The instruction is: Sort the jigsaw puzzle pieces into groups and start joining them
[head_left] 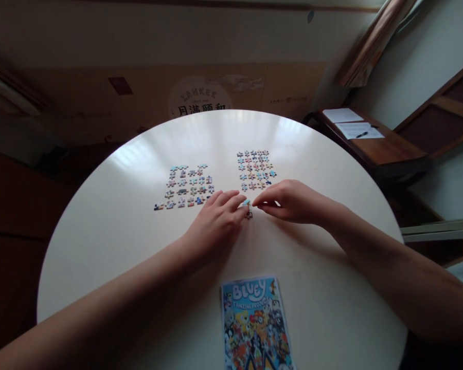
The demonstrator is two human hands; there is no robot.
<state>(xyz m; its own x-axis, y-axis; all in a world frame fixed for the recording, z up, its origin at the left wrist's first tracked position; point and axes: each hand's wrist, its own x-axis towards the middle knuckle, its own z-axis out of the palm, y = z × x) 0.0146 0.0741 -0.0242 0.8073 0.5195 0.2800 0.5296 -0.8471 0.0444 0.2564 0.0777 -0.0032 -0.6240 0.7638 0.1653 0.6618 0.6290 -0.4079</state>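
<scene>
My left hand lies palm down on the table with its fingers stretched out, its fingertips at a small cluster of jigsaw puzzle pieces. My right hand is on the other side of that cluster, thumb and forefinger pinched together close to its upper right edge. Whatever may be between those fingertips is too small to make out. Beyond my left hand are loose puzzle pieces spread in rows, partly covered by its fingers. A second block of loose pieces lies beyond the right hand.
A colourful picture sheet reading "Bluey" lies near me on the round white table. To the right stands a wooden side table with papers and a pen. A printed cardboard panel stands behind.
</scene>
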